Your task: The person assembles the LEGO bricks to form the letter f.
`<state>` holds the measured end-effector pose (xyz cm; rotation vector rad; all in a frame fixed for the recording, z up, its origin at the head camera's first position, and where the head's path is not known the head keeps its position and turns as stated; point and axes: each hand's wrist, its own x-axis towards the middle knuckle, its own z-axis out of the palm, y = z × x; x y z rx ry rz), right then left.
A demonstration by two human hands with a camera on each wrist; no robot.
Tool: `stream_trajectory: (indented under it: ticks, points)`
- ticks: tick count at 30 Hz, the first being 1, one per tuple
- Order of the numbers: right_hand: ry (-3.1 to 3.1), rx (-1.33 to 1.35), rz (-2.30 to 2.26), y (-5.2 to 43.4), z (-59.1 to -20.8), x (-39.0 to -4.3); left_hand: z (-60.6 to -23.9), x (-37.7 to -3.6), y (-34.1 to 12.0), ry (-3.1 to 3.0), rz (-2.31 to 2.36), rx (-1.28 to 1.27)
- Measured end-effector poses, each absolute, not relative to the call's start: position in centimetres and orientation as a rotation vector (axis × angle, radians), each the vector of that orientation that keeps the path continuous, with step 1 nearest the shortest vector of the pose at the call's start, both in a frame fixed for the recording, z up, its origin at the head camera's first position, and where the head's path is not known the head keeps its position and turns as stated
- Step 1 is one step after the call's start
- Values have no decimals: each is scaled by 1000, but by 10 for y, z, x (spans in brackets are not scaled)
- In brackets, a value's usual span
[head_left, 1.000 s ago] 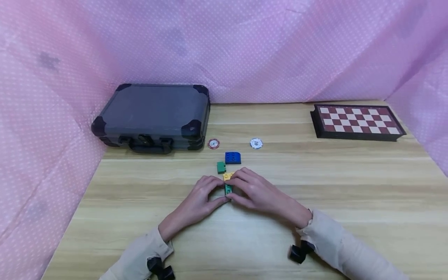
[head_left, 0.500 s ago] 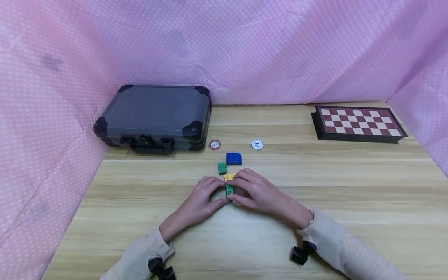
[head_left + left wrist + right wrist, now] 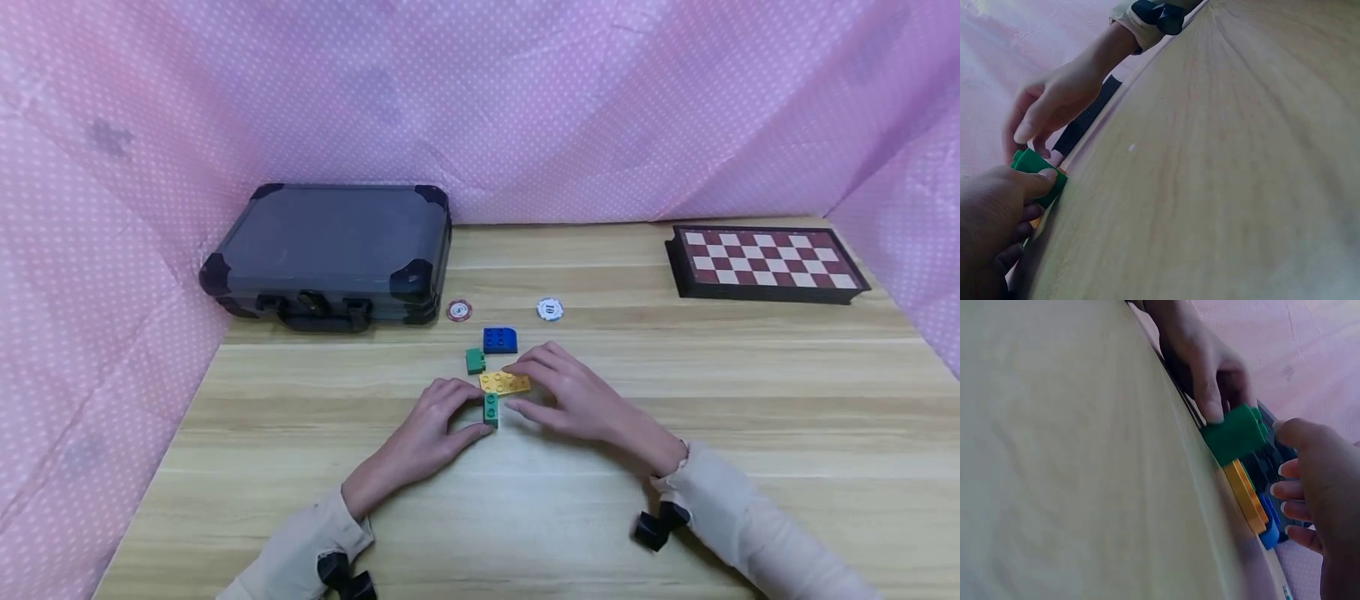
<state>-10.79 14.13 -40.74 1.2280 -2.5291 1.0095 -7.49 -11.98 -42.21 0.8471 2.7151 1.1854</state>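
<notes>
A green brick (image 3: 491, 408) stands against the near edge of a flat yellow plate (image 3: 504, 382) on the wooden table (image 3: 675, 467). My left hand (image 3: 477, 414) pinches the green brick between thumb and fingers; the left wrist view shows my thumb on the green brick (image 3: 1035, 170). My right hand (image 3: 534, 390) hovers at the plate's right end with fingers loosely curved and nothing in them. In the right wrist view its fingertips (image 3: 1280, 489) sit just off the yellow plate (image 3: 1245, 494), beside the green brick (image 3: 1235, 434). A blue brick (image 3: 499, 339) and a small green brick (image 3: 474, 360) lie just beyond.
A dark grey carry case (image 3: 330, 250) sits at the back left, a folded red-and-white chessboard (image 3: 765, 260) at the back right. A red poker chip (image 3: 458, 311) and a white poker chip (image 3: 549, 309) lie behind the bricks. Pink cloth walls enclose the table.
My right hand let go and drew back to the right, uncovering the yellow plate. My left hand stays on the green brick.
</notes>
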Motion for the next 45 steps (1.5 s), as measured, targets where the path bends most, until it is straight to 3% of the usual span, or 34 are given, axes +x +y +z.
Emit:
stream_trajectory:
  ticks: [45]
  points:
    - [-2726, 1138, 887, 141, -420, -122, -423, -76, -121, 2697, 1193, 845]
